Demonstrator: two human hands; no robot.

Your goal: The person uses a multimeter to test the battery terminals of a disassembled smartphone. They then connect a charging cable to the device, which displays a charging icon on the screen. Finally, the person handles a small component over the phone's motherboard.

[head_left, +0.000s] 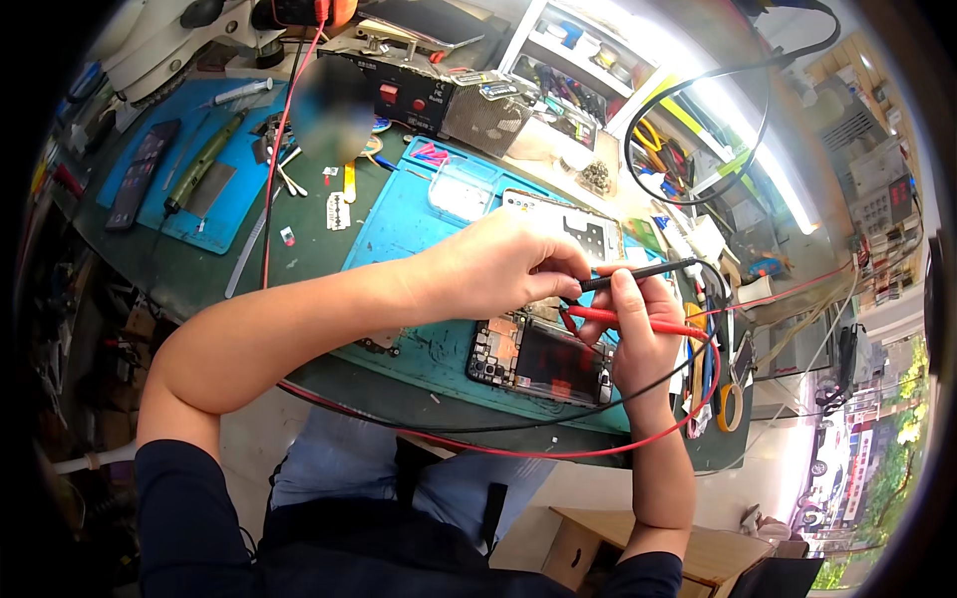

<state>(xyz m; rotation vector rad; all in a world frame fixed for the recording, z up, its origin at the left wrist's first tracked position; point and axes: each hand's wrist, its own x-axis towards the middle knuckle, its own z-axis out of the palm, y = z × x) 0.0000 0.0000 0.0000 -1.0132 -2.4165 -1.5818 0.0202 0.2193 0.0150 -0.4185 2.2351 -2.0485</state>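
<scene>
My right hand [643, 324] is closed around two test probes, a black probe [648, 270] and a red probe [638, 321], lying roughly side by side. My left hand [518, 261] reaches across with thumb and fingers pinched together at the tip end of the black probe. What sits in that pinch is too small to make out. Below both hands lies an opened phone [540, 359] with its circuit board and dark battery showing. Behind my left hand, a phone back housing [568, 224] rests on the blue mat [429, 344].
A clear plastic box [461, 191] stands on the mat. Red and black leads [558, 455] loop along the table's front edge. At the left lie a phone [143, 174] and a green pen-shaped tool [206, 159]. A black power unit [409, 95] stands behind; yellow tape [731, 407] lies right.
</scene>
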